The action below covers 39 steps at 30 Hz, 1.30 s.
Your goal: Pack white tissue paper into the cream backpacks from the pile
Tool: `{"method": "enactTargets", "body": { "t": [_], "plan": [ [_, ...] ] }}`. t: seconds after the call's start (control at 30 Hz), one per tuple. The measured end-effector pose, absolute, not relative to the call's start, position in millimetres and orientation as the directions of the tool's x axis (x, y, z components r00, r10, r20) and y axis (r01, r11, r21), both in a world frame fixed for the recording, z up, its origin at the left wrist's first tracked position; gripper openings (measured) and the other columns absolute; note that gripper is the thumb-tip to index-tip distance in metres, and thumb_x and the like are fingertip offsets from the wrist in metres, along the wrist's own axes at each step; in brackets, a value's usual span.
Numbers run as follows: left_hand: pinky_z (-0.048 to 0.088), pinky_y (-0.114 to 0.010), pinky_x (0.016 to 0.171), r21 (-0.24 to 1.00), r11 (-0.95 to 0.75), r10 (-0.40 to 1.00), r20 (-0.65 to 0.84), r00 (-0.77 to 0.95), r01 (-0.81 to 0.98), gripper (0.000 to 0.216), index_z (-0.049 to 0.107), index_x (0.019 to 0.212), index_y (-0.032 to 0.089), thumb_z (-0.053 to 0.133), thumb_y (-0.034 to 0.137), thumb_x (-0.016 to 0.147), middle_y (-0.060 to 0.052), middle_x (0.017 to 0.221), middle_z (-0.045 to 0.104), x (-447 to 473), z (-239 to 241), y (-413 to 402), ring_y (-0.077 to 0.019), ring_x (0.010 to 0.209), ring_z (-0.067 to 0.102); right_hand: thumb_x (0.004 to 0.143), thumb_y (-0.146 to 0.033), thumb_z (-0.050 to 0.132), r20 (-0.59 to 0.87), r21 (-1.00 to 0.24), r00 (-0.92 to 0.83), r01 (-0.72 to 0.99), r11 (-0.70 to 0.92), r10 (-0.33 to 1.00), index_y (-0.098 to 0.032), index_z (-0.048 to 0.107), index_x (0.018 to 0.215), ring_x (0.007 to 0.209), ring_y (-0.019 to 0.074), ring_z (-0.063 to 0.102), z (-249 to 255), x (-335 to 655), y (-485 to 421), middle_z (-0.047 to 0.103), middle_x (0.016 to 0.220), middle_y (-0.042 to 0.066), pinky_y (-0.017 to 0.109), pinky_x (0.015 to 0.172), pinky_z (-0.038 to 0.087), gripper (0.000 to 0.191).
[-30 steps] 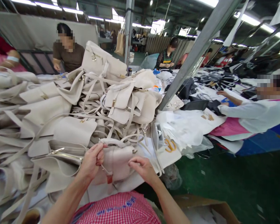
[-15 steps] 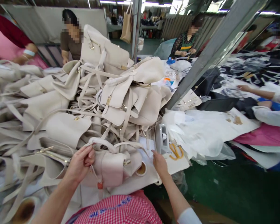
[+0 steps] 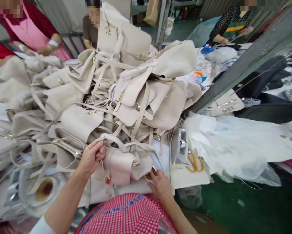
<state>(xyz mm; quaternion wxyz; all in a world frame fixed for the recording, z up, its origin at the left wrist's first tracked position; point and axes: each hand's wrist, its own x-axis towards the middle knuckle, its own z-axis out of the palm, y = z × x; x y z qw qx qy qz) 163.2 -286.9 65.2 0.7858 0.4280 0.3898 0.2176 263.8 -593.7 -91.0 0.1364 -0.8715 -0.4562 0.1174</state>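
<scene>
My left hand point(image 3: 93, 157) is closed, its fingers pinching the end of a pale handle point(image 3: 115, 143) on a beige handbag point(image 3: 119, 165). That bag lies at the front of the pile, with a small orange-red tag point(image 3: 108, 180) hanging at its lower left. To the right of the bag, my right hand point(image 3: 161, 185) reaches over a small round cup point(image 3: 149, 176) of brown stuff, partly covering it. The thumb and fingers are apart at the cup's rim; whether they touch it I cannot tell.
A big heap of beige handbags point(image 3: 82, 123) covers the table. Right of my right hand are a grey tape dispenser point(image 3: 180, 148) and yellow-handled scissors point(image 3: 196, 163). White plastic sheeting point(image 3: 223, 139) spreads beyond them. A slanted metal post point(image 3: 243, 68) crosses the right. Co-workers stand behind the heap.
My right hand has moved down and left, from beside a strap to the cup. My left hand still holds the handle. The view has tilted down and swung left.
</scene>
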Motion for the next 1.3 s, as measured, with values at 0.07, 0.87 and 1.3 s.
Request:
{"method": "enactTargets", "body": {
  "t": [0.07,0.87,1.3],
  "plan": [
    [0.02,-0.01,0.035,0.844,0.536,0.667,-0.415,0.618,-0.011,0.043,0.053,0.065,0.014,0.089,0.036,0.059,0.007,0.051,0.047,163.3,64.5,-285.7,0.0,0.039,0.029,0.084,-0.018,0.069,-0.095,-0.286,0.602,0.746,-0.601,0.793,-0.022,0.071,0.111,0.084,0.027,0.058,-96.0,253.1,-586.2,0.062,0.093,0.011,0.036,0.072,0.047,0.028],
    [0.024,-0.014,0.035,0.847,0.532,0.579,-0.367,0.728,0.004,0.037,0.061,0.073,0.014,0.085,0.042,0.065,0.005,0.055,0.054,151.1,54.2,-288.8,-0.0026,0.04,0.035,0.089,-0.027,0.047,0.025,-0.542,0.927,0.327,-0.774,0.374,-0.019,0.063,0.084,0.088,0.0213,0.058,-102.0,342.1,-571.3,0.061,0.104,0.01,0.032,0.07,0.045,0.019],
    [0.036,-0.017,0.042,0.865,0.488,0.383,-0.336,0.861,0.121,0.046,0.061,0.107,0.015,0.077,0.044,0.074,-0.004,0.076,0.068,136.1,55.8,-286.5,-0.0103,0.051,0.057,0.073,-0.046,0.078,-0.269,-0.96,0.945,-0.279,0.028,0.184,-0.025,0.038,0.149,0.103,0.0236,0.068,15.6,245.5,-580.8,0.071,0.118,0.007,0.034,0.084,0.057,0.088]
  ]
}}
